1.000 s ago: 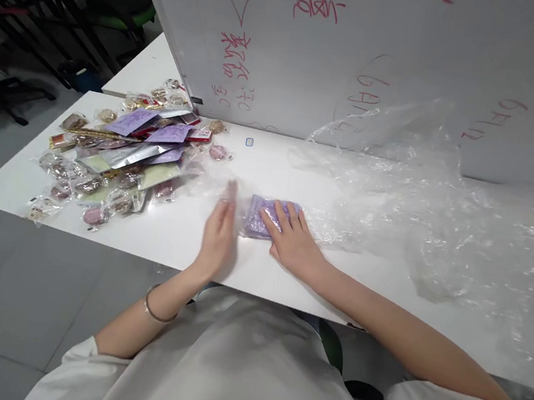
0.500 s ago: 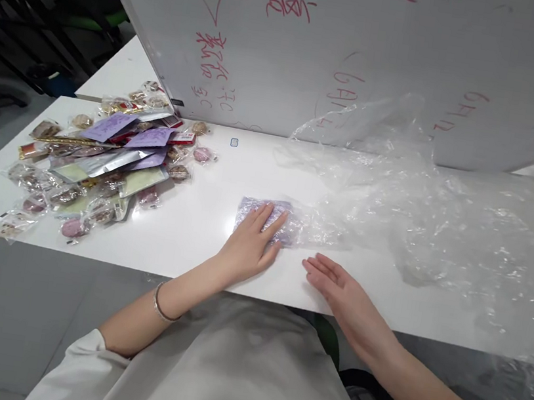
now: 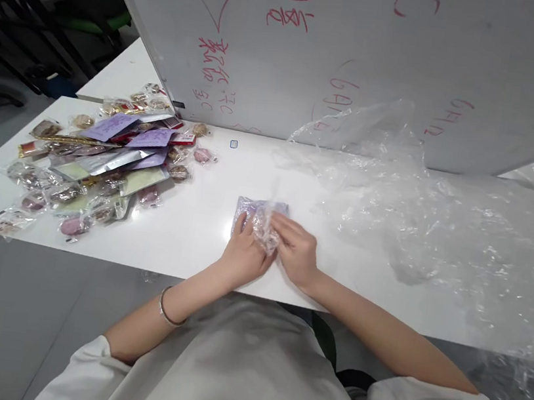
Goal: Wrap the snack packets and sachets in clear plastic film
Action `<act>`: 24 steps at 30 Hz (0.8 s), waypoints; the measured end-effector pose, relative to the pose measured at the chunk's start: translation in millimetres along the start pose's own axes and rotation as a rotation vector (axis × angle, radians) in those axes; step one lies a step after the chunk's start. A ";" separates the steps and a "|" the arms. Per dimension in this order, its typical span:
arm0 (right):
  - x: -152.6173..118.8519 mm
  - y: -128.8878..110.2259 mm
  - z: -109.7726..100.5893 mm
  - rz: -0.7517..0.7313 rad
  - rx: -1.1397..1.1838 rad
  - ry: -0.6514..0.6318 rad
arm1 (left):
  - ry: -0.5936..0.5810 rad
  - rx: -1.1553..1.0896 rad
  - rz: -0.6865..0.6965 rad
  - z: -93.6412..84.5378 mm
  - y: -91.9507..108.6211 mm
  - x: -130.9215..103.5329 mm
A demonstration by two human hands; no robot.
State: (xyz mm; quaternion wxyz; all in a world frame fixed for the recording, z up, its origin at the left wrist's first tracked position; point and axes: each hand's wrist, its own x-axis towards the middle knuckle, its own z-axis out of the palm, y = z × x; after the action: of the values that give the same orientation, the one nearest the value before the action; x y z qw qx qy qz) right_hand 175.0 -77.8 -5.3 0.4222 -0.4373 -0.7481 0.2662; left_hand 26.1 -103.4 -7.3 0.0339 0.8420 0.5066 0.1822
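Two hands close together: right hand fingers pinch bunched clear film; left hand's, slightly spread, rest on purple packet, midway between table's front and back edges. Wrapping looks part-done, film not yet flat.

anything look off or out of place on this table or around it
The writing on the whiteboard runs sideways, as if the board were turned. Also, the loose plastic film spills past the table's near edge, at right.
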 end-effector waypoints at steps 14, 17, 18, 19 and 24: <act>3.7 -1.9 12.5 -0.276 -0.583 -0.584 | -0.082 -0.195 0.089 -28.2 -42.6 9.4; 5.6 -4.5 9.1 -0.267 -0.578 -0.609 | -0.175 -0.187 0.099 -12.6 -47.6 17.8; 5.4 -4.6 7.3 -0.276 -0.575 -0.610 | -0.179 -0.186 0.105 -9.9 -49.9 17.3; 4.8 -4.0 5.2 -0.290 -0.571 -0.608 | -0.188 -0.186 0.112 -8.9 -52.5 15.7; 2.9 6.7 -10.4 -0.357 -0.582 -0.588 | -0.310 -0.130 0.116 -20.2 -70.6 5.0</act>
State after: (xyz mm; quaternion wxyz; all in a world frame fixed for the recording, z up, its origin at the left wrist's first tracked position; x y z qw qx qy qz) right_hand 186.1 -71.8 -4.0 0.0904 -0.3076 -0.9437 0.0808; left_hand -38.1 -67.5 -4.2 0.1552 0.8839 0.4330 0.0842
